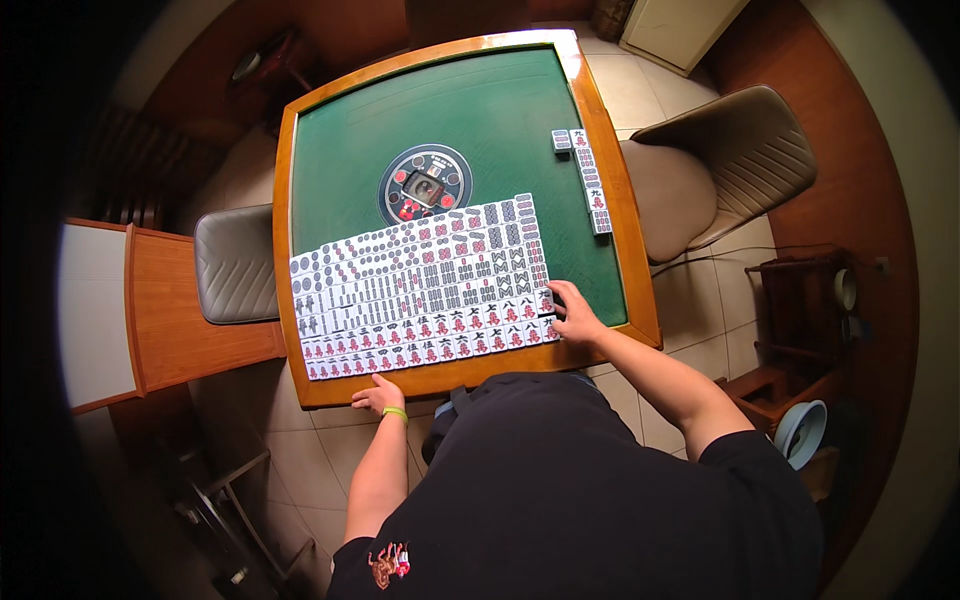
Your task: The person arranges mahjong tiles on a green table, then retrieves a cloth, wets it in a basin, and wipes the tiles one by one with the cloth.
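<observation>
A large block of face-up mahjong tiles [420, 289] lies in several tight rows on the near part of the green felt. Circle tiles form its far rows, bamboo tiles its middle rows, and character tiles [435, 339] the two nearest rows. My right hand [579, 313] is at the block's right end, its fingertips against the last tiles of the near rows, fingers spread. Below the block's left half, my left hand [380, 394] rests by the table's wooden front rim, holding nothing, fingers apart. A short separate line of tiles [589, 176] lies along the right side.
The square mahjong table [282, 180] has a raised wooden rim and a round centre console [424, 186]. Padded chairs stand at its right [675, 187] and left [236, 262]. An orange wooden side table [180, 307] is on the left, and a light blue basin [801, 431] at the right.
</observation>
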{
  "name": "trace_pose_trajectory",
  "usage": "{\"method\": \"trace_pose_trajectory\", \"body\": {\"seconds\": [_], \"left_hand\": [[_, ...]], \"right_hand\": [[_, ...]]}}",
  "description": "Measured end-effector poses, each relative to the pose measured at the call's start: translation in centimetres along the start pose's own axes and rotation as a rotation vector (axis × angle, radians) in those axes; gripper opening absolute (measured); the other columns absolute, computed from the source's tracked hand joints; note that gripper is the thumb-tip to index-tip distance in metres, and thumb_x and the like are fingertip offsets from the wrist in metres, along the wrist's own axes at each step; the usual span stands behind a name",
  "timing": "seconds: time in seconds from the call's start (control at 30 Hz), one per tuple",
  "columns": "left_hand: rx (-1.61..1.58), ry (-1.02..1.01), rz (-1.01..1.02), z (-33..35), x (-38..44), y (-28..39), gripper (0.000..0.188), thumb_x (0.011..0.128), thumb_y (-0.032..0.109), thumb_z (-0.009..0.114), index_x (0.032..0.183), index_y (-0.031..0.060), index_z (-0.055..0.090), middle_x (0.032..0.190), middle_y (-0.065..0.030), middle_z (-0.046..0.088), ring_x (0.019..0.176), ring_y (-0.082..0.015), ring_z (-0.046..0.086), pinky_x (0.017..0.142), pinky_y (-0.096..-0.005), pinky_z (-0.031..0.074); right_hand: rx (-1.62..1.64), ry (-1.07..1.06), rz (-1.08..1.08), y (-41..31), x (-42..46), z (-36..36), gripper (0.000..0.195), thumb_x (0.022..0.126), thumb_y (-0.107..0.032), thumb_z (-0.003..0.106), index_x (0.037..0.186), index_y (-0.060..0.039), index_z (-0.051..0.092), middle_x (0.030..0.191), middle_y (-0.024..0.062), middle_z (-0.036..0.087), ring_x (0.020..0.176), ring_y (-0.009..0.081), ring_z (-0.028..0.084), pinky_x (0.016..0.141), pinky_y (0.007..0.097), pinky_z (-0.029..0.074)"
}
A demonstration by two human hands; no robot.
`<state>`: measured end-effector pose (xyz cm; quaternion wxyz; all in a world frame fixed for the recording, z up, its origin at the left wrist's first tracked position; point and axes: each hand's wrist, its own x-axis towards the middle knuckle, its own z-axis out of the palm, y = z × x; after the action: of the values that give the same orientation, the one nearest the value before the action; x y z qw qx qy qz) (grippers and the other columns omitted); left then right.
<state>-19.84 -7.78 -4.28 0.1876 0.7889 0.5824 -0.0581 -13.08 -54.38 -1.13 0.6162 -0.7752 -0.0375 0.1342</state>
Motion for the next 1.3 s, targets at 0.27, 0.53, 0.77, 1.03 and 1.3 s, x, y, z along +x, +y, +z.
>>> {"method": "trace_pose_trajectory", "body": {"seconds": [0.27,0.53,0.77,1.03,1.3], "left_hand": [[0.028,-0.002,-0.019,0.0,1.6,-1.1,0.1,0.103,0.053,0.046,0.156,-0.0162,-0.003,0.165,-0.0384,-0.006,0.145,-0.0516,0.036,0.115,-0.0503,0.04],[0.034,-0.024,-0.013,0.5,1.6,-0.5,0.101,0.103,0.054,0.046,0.156,-0.0164,-0.003,0.165,-0.0392,-0.008,0.138,-0.0532,0.046,0.111,-0.0512,0.044],[0.004,0.145,0.053,2.3,2.6,-2.7,0.098,0.104,0.052,0.043,0.157,-0.0157,-0.003,0.164,-0.0407,-0.009,0.137,-0.0531,0.046,0.111,-0.0518,0.045],[0.054,0.129,0.003,1.5,0.6,-0.9,0.095,0.104,0.051,0.042,0.158,-0.0139,-0.002,0.167,-0.0348,-0.004,0.127,-0.0512,0.057,0.102,-0.056,0.05],[0.049,0.115,-0.017,1.3,0.5,-0.6,0.095,0.104,0.05,0.041,0.157,-0.0149,-0.003,0.166,-0.0364,-0.005,0.132,-0.0524,0.052,0.104,-0.0546,0.049]], "right_hand": [[-0.829,0.696,0.152,-3.8,10.2,-9.1,0.039,0.085,-0.027,0.076,0.116,-0.0085,0.062,0.118,0.0152,0.057,0.115,0.0354,0.056,0.097,0.048,0.048],[-1.183,0.36,0.272,-4.3,17.6,-13.1,0.032,0.085,-0.025,0.077,0.11,-0.0084,0.066,0.108,0.0158,0.068,0.103,0.0346,0.067,0.092,0.047,0.053],[-0.984,0.099,-0.171,-4.3,9.6,-5.4,0.017,0.082,-0.01,0.067,0.098,-0.0072,0.067,0.098,0.0189,0.056,0.091,0.0386,0.061,0.081,0.0512,0.053],[-0.598,-0.133,0.149,-2.8,-3.6,-2.7,0.033,0.094,-0.023,0.063,0.123,-0.0077,0.07,0.101,0.0207,0.064,0.092,0.0429,0.067,0.089,0.0502,0.055],[-0.984,0.34,-0.008,-4.8,7.6,-11.8,0.05,0.083,-0.018,0.076,0.131,-0.0137,0.064,0.118,0.0141,0.058,0.108,0.0343,0.063,0.087,0.0468,0.056]]}}
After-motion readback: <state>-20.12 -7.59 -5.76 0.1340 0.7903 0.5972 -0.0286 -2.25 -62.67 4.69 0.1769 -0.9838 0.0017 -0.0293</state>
